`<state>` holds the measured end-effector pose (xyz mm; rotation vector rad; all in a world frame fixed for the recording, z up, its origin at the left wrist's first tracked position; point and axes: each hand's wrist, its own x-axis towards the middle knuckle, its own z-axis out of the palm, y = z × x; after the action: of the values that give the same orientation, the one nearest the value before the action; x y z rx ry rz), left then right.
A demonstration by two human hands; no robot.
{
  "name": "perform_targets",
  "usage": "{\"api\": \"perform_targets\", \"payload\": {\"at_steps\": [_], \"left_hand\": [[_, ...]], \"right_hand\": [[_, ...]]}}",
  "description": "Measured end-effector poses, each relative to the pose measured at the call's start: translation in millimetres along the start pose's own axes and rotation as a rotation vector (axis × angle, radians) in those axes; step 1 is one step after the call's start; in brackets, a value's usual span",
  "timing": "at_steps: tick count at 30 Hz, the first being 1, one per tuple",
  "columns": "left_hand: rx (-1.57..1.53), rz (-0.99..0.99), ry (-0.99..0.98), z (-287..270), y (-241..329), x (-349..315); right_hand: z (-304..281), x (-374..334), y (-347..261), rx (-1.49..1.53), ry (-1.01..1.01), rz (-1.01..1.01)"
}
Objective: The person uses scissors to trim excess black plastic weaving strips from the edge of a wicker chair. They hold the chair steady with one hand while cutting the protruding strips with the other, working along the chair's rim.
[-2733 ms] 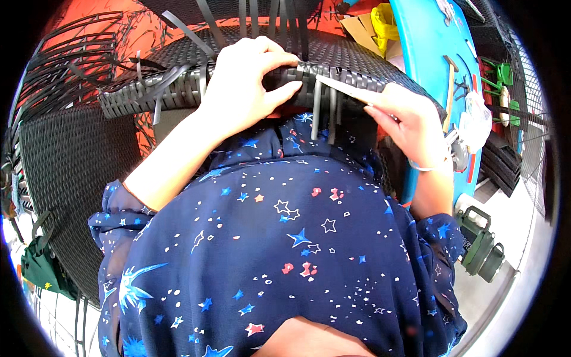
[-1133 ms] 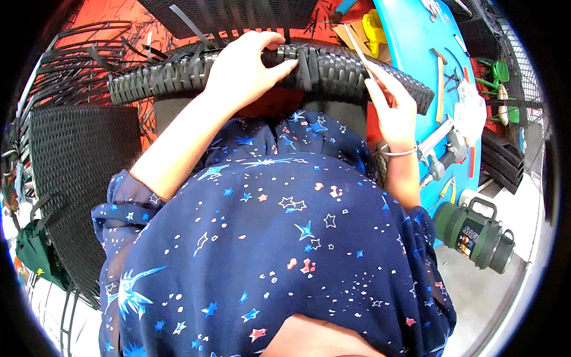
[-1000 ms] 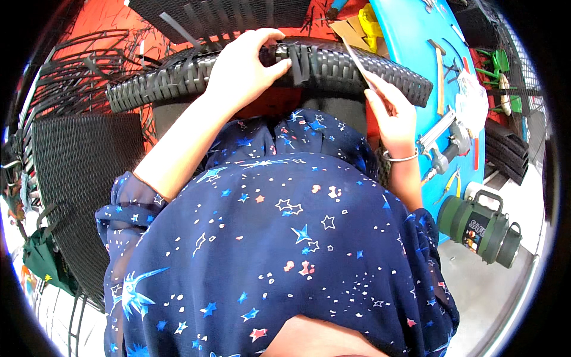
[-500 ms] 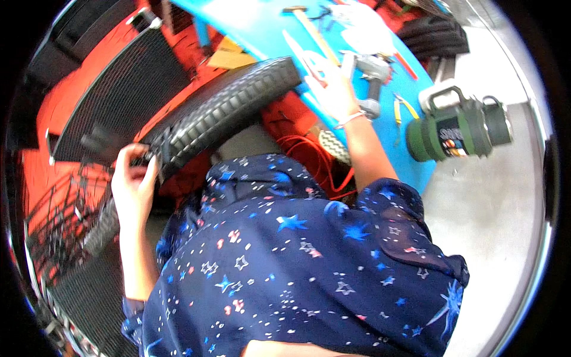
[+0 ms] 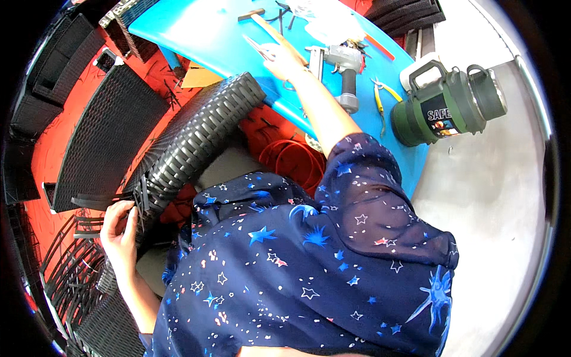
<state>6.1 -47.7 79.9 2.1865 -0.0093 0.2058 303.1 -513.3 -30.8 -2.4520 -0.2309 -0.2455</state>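
A curved, black woven panel [image 5: 196,128] lies slantwise in front of me, its loose strips gathered at the near left end. There my left hand [image 5: 121,241] is closed in a pinch on the black strips [image 5: 138,199]. My right arm stretches over the blue table [image 5: 196,30]. Out there, my right hand [image 5: 284,64] is closed over the handles of the scissors [image 5: 254,45], whose pale blades point away from me; the fingers partly hide the handles. Beside that hand lies a hammer [image 5: 276,34] with a wooden handle.
On the table are a nail gun [image 5: 348,68], yellow-handled pliers [image 5: 380,98] and a red stick [image 5: 379,46]. A green jug [image 5: 443,110] stands at the right edge. Another woven panel [image 5: 113,128] and bundled loose strips [image 5: 68,273] are at left; red cord [image 5: 291,160] lies below.
My right hand has reached farther out, onto the scissors' handles. My left hand stays at the panel's strip end. The view has shifted, moving the table things left and up.
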Motion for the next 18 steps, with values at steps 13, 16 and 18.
{"api": "perform_targets", "payload": {"at_steps": [13, 16, 18], "left_hand": [[-0.096, -0.055, -0.025, -13, 0, -20], [-0.174, -0.211, 0.088, -1, 2, -22], [-0.289, -0.320, 0.024, -2, 11, -17]], "right_hand": [[-86, -42, 52, -0.345, 0.653, -0.065], [-138, -59, 117, 0.030, 0.515, 0.090], [-163, -89, 181, -0.015, 0.246, 0.454]]}}
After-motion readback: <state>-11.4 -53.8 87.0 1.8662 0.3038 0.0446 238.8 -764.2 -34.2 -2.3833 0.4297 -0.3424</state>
